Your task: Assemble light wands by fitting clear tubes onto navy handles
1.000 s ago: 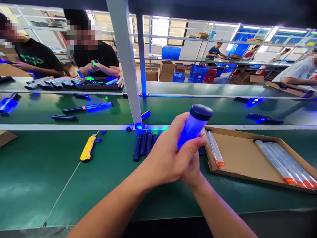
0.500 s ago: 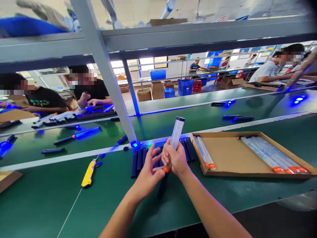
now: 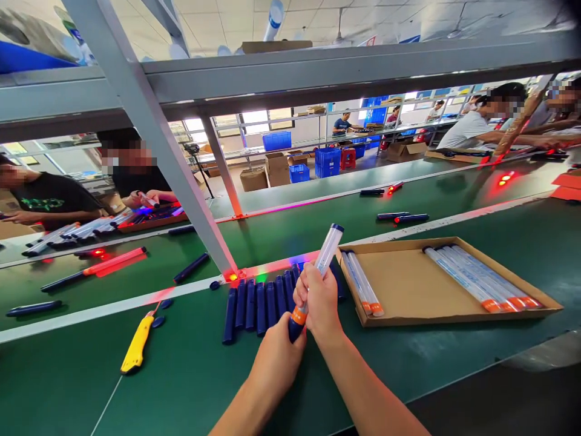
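A clear tube (image 3: 328, 249) with a dark cap and an orange band is joined to a dark blue handle (image 3: 296, 327), tilted up to the right. My right hand (image 3: 321, 300) is closed around the clear part. Wrapped round the dark handle below the orange band is my left hand (image 3: 278, 354). Just behind the hands, several dark blue handles (image 3: 260, 307) lie side by side on the green table (image 3: 190, 375). To the right, a cardboard tray (image 3: 399, 278) holds several clear tubes with orange ends (image 3: 481, 278).
A yellow cutter (image 3: 137, 344) and small dark caps (image 3: 158, 322) lie at the left. A slanting metal post (image 3: 181, 181) stands ahead under a shelf beam. People in black shirts (image 3: 59, 197) work across the table; lit sticks (image 3: 113, 261) lie beyond the white strip.
My left hand, open before, has closed round the dark handle. The tube now tilts further right. The view has shifted, and the lights have turned from blue to red.
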Demonstrator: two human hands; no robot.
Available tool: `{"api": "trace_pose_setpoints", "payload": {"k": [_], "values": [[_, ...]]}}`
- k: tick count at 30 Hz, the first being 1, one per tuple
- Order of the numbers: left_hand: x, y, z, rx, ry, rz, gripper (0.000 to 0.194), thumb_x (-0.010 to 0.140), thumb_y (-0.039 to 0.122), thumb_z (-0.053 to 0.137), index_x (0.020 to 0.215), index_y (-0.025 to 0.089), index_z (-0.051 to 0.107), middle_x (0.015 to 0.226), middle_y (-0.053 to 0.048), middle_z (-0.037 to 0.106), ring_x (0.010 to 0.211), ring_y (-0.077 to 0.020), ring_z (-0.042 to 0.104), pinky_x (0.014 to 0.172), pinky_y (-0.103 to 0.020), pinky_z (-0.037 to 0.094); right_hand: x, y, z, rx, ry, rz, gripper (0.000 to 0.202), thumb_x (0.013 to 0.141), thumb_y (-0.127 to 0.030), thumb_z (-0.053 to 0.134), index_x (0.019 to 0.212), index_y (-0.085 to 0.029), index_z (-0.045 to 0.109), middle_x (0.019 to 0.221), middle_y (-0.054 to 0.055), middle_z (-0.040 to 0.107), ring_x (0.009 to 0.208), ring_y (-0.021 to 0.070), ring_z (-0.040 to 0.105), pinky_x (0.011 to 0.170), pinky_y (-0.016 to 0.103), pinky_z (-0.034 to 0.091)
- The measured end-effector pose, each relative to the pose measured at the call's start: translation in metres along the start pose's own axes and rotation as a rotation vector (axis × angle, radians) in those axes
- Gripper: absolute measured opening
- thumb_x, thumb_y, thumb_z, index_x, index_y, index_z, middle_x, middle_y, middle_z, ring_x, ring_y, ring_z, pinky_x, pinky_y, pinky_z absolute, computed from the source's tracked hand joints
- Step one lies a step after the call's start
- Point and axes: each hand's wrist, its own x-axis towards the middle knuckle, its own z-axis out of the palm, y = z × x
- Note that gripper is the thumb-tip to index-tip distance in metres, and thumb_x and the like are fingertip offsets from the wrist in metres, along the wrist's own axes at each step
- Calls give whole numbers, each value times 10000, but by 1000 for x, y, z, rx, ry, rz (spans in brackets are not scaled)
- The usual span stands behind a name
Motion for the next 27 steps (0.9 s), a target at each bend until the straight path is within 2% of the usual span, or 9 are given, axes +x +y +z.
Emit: {"api": "trace_pose_setpoints", "payload": {"k": [3,6,8,13,16,18,22,25,27], "values": [[-6,4,1,-74,-148,-52,130,869,320,577,897,194,593,620,7,644,517,-150,539,508,-246,391,-1,-8,-1,23,-73,61,286,825,-289,685,759,-233,413,516,-133,372,347,42,288,276,146,302],[-15,8,1,-420,-475,-227,215,869,403,584,804,237,465,388,118,380,295,-91,295,322,-200,291,-4,-22,-1,103,-266,195,271,812,-265,695,782,-237,427,534,-133,386,349,38,259,276,138,299],[-21,7,1,-684,-624,-288,331,816,424,658,736,249,388,382,135,325,280,-62,242,280,-177,288,-5,-30,-1,158,-370,266,243,811,-248,692,808,-238,450,536,-134,383,351,36,228,276,131,290],[-29,1,6,-1001,-740,-317,427,747,427,764,766,244,378,424,140,353,279,-28,202,273,-141,294,-5,-29,-1,228,-446,325,210,831,-235,691,872,-242,485,556,-130,399,363,40,232,290,127,291],[-24,3,7,-1030,-795,-310,455,765,522,734,763,241,377,430,145,306,287,-29,164,275,-148,273,2,-20,-5,189,-435,278,208,863,-331,688,911,-238,509,623,-104,482,411,54,395,368,162,399],[-8,10,-3,-834,-667,-214,474,798,653,636,804,237,410,476,130,342,307,-42,238,306,-171,300,12,-21,-15,17,-446,184,298,900,-486,623,1029,-226,556,771,-35,608,577,107,590,538,253,540],[73,22,-48,215,-78,111,410,964,603,357,1090,227,460,727,38,567,623,-144,617,583,-260,503,46,-58,-64,-807,-209,-205,532,916,-582,555,1300,-215,536,1160,94,653,956,196,677,830,360,562],[157,22,-84,475,89,104,264,923,366,541,1119,192,503,844,-27,609,857,-242,647,762,-362,504,76,-112,-123,-1552,120,-350,448,958,-496,501,1299,-213,563,1221,104,651,1030,206,661,868,333,539],[204,19,-101,565,134,79,188,877,280,633,1018,169,579,932,-61,634,962,-262,630,847,-408,495,91,-148,-164,-1785,295,-321,400,946,-387,518,1249,-141,607,1201,169,659,1107,275,634,937,391,499]]}}
